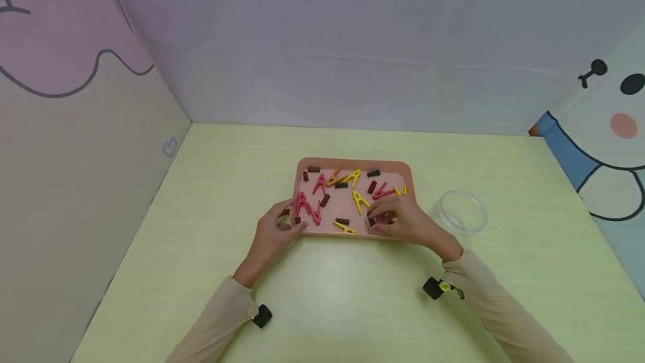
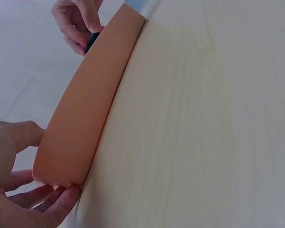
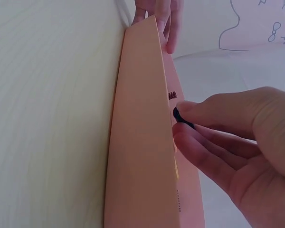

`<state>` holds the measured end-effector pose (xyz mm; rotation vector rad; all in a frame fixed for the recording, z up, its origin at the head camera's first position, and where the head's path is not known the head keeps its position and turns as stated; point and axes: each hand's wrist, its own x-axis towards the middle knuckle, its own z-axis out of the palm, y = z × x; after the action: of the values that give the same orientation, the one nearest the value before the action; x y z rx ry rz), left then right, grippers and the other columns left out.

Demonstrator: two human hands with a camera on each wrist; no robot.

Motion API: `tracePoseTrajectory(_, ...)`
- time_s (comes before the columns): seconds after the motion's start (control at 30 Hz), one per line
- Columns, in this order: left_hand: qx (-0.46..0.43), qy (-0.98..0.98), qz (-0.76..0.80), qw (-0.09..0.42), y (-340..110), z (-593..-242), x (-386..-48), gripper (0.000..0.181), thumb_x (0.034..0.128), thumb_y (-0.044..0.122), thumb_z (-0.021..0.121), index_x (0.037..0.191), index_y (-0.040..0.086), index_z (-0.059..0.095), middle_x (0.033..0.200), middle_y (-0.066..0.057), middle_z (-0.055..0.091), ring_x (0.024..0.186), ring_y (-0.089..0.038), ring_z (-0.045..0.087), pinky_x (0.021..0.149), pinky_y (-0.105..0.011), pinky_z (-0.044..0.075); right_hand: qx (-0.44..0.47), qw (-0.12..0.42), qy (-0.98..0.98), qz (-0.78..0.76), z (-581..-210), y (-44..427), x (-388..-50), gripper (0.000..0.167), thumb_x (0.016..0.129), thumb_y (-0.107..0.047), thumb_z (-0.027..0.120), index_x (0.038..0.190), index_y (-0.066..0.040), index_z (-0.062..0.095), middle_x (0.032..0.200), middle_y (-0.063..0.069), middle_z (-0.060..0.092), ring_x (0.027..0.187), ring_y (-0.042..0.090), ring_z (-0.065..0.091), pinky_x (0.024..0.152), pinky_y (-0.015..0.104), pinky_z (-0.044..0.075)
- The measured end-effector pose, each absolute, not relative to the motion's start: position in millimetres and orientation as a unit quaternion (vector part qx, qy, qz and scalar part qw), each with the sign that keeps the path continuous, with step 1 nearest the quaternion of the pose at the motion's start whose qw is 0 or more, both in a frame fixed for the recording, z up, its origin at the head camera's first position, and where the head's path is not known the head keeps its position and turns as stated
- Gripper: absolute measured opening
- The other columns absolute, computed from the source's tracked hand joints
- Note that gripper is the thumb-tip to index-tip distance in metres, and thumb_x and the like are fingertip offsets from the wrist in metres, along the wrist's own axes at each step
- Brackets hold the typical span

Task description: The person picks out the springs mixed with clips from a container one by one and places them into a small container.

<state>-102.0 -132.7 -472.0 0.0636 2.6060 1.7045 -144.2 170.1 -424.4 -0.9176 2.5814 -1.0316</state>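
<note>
A shallow pink-orange tray [image 1: 353,163] lies on the table, with small clothespins and short dark springs scattered over its floor. My left hand [image 1: 272,231] grips the tray's left end, its thumb by the near rim and its fingers around the corner. Over the near right part of the tray, my right hand [image 1: 403,218] pinches a dark spring [image 3: 177,114] between thumb and fingers. Close to that hand lie a yellow clothespin [image 1: 359,201] and a red clothespin [image 1: 384,191]. Another red clothespin [image 1: 301,201] lies near the left hand, and an orange clothespin [image 1: 333,177] toward the back.
A round clear plastic dish [image 1: 462,231] stands on the pale wood-look table [image 1: 342,307], right of the tray and beside the right forearm. A plain backdrop [image 1: 353,71] rises behind the table, with cartoon-printed panels at both sides.
</note>
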Motion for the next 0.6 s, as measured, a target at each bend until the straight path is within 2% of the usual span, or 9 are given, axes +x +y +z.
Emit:
tracePoseTrajectory(0.3,0.011,0.842,0.539,0.020,-133,-471,-102,0.062,0.0814,0.019,0.076,0.138,0.013,0.049,0.130,-0.008,0.052,0.096,-0.024,0.061,0.073,-0.028,0.056,-0.312,0.089,0.871,-0.368,-417,173,-138,0.018,0.078,-0.003,0.076,0.095,0.000,0.073,0.106,0.012,0.067,0.094,0.025,0.062,0.073,0.028,0.056)
tracePoseTrajectory(0.6,0.014,0.843,0.538,0.018,-132,-470,-101,0.062,0.0821,0.020,0.075,0.138,0.012,0.049,0.131,-0.009,0.052,0.099,-0.024,0.060,0.073,-0.029,0.056,-0.336,0.034,0.858,-0.386,-413,176,-137,0.017,0.074,0.001,0.077,0.091,0.001,0.074,0.103,0.014,0.068,0.088,0.024,0.065,0.068,0.027,0.056)
